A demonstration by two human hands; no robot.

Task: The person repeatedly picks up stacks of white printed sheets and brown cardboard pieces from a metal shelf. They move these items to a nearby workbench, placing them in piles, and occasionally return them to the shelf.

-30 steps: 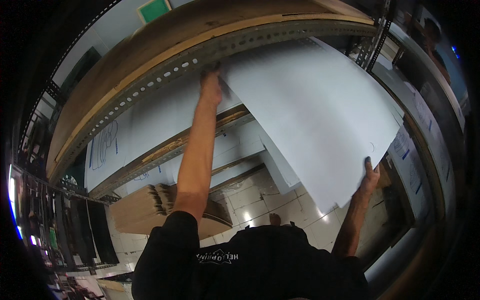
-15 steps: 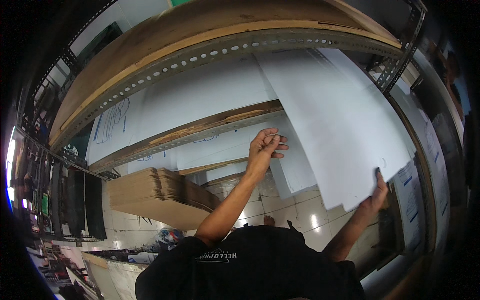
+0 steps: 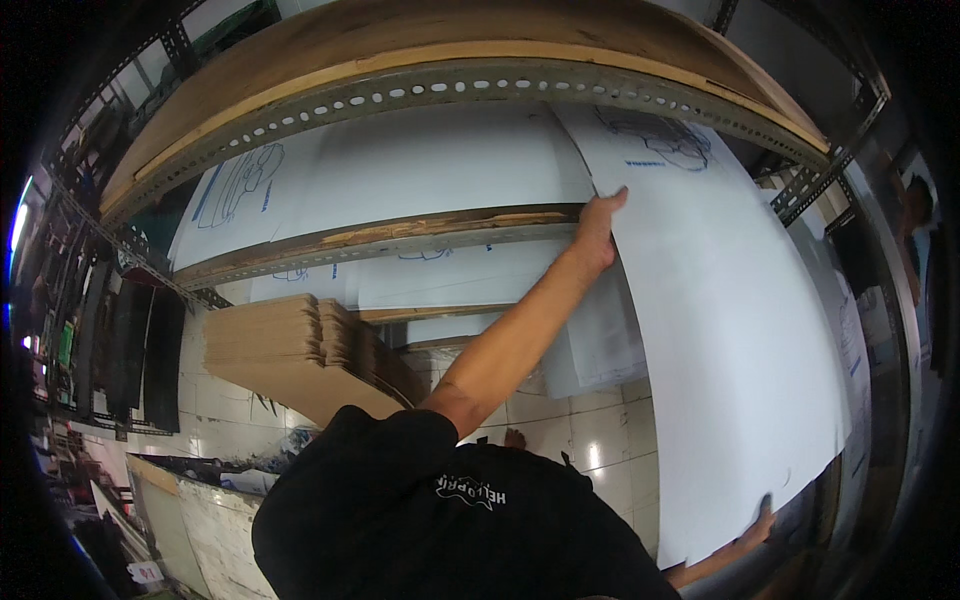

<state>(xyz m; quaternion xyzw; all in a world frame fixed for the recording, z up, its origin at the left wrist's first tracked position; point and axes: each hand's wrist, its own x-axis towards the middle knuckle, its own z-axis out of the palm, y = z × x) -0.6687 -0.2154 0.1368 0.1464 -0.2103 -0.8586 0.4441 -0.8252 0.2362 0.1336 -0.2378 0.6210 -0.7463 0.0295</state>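
A large blank white sheet [image 3: 735, 340] slopes off the shelf on the right and reaches down towards me. My left hand [image 3: 600, 230] is closed on its left edge, the thumb on top and the fingers hidden beneath. At the near right corner, my right hand [image 3: 755, 535] grips the sheet with the thumb over the top; its other fingers are mostly covered. Dark line drawings with blue print [image 3: 665, 140] show at the far end. I cannot tell whether they are on this sheet or one under it.
More white sheets [image 3: 430, 160] lie on the shelf and on a lower tier behind a wooden-edged beam [image 3: 400, 235]. A perforated metal rail [image 3: 440, 88] crosses above. Stacked brown cardboard [image 3: 290, 365] stands at left over the tiled floor [image 3: 575, 440]. A rack upright [image 3: 835, 165] rises at right.
The sheet has come nearer to me and lower, and drawings now show at its far end. My left hand has gone from free to holding its edge. My right hand has moved down with the corner.
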